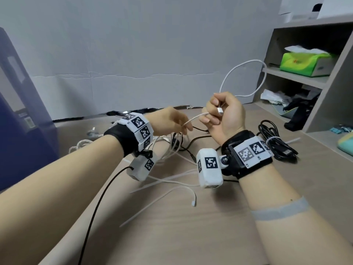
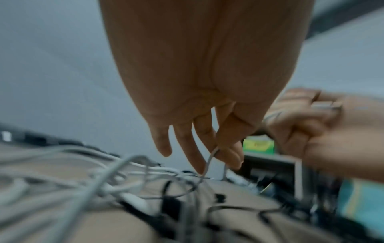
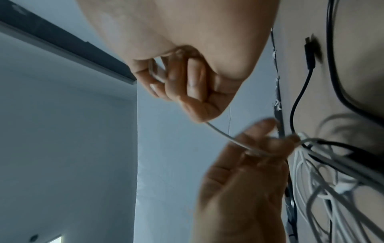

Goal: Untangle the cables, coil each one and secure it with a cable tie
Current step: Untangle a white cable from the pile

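Both forearms bare, no sleeves. Left hand (image 1: pixel 169 121): black wrist strap (image 1: pixel 122 139) just behind the grip, carrying a band of white tiles (image 1: pixel 138 131) printed with black square fiducial codes, 3 tiles visible. White padded camera block (image 1: pixel 142 167) hangs under that wrist, 1 code on its face; thin black lead (image 1: pixel 99 203) runs from it back along the forearm.

Right hand (image 1: pixel 226 115): black strap (image 1: pixel 246 150) behind the grip with white code tiles (image 1: pixel 252 150), 2 read clearly. White rounded block (image 1: pixel 209 167) on a screwed pivot (image 1: pixel 225 159), codes on 2 faces. Grey band (image 1: pixel 279 210) further up the right forearm.
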### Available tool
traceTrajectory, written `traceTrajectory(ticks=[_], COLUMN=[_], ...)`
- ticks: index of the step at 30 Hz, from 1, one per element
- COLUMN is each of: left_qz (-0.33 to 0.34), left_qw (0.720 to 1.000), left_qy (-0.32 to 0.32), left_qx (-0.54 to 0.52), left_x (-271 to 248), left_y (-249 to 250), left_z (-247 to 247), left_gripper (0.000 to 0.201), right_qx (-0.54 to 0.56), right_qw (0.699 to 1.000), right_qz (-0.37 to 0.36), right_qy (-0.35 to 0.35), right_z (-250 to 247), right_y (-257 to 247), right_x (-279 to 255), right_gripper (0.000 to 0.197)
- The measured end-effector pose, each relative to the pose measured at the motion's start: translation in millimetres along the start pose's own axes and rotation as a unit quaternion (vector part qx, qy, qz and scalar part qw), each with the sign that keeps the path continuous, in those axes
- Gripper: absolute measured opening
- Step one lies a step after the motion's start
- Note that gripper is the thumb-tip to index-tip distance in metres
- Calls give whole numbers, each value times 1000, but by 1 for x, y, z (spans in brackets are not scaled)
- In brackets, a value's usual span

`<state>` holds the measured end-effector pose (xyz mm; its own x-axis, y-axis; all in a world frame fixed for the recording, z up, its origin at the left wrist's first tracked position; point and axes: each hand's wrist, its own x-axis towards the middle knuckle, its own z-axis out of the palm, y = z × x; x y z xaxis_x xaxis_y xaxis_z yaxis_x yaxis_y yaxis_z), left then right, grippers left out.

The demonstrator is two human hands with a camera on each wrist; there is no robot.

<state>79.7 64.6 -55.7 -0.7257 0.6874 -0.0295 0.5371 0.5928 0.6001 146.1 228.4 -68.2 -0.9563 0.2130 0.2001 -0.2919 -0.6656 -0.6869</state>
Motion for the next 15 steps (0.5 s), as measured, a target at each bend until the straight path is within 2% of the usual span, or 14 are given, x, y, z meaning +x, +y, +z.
traceTrajectory(ticks=[2, 5, 8, 11, 15], left_qz=[-21, -24, -15, 12, 69], left_qw=[998, 991, 984, 979, 978], left_qy=[26, 87, 151, 202, 196], left_qx=[62, 98, 93, 37, 32], left_x=[2, 5, 7, 3, -5], left_y=[-2, -2, 2, 14, 42], left_z=[-3, -7, -20, -36, -50], left_gripper=[31, 30, 34, 40, 26], right_qx=[1, -25, -98, -205, -318], right_qw=[1000, 999, 994, 977, 946], right_qz=[-9, -18, -1, 27, 57], right_qy=[16, 33, 39, 49, 7], right_z=[-1, 0, -2, -5, -4], right_y=[-3, -1, 5, 13, 28], right_x=[-1, -2, 0, 5, 5], right_gripper=[26, 19, 20, 27, 26])
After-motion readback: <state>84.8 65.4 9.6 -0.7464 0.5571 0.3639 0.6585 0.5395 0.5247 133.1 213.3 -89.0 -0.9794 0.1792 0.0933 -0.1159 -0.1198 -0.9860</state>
